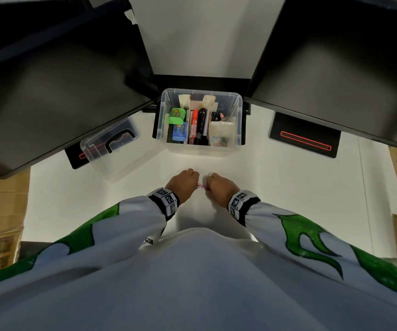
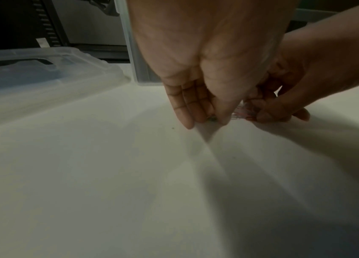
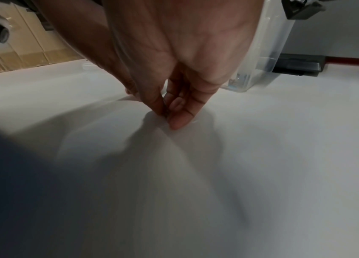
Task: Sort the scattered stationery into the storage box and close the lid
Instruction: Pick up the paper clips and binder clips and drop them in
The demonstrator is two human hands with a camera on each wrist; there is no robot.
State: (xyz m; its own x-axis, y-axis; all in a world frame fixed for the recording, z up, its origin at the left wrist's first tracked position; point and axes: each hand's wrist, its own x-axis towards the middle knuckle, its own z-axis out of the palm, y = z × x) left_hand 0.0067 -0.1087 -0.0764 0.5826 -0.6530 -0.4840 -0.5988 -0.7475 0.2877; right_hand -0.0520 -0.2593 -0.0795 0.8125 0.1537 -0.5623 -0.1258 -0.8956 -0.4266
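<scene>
A few thin wire paper clips (image 1: 201,186), pink and reddish, lie bunched on the white tabletop (image 1: 300,187) near the person, between the two hands. The left hand (image 1: 182,185) has its fingers (image 2: 187,104) pointing down, tips on the tabletop, thumb and fingertips pinched at the left end of the clips. The right hand (image 1: 220,189) mirrors it just to the right, its fingers (image 3: 180,111) curled down and pinching the right end; in the right wrist view the clips themselves are hidden behind the fingertips. The two hands nearly touch.

Farther off, at the centre, stands the storage box (image 1: 236,130), clear smooth plastic with rounded corners, open on top. Inside, from left to right: a green sharpener (image 1: 177,115) above a blue sharpener (image 1: 179,132), a red marker (image 1: 193,126) and a black marker (image 1: 202,125) lying side by side, and more paper clips in the near right corner. The lid (image 1: 118,151), clear with a black handle, lies flat on the tabletop left of the box.
</scene>
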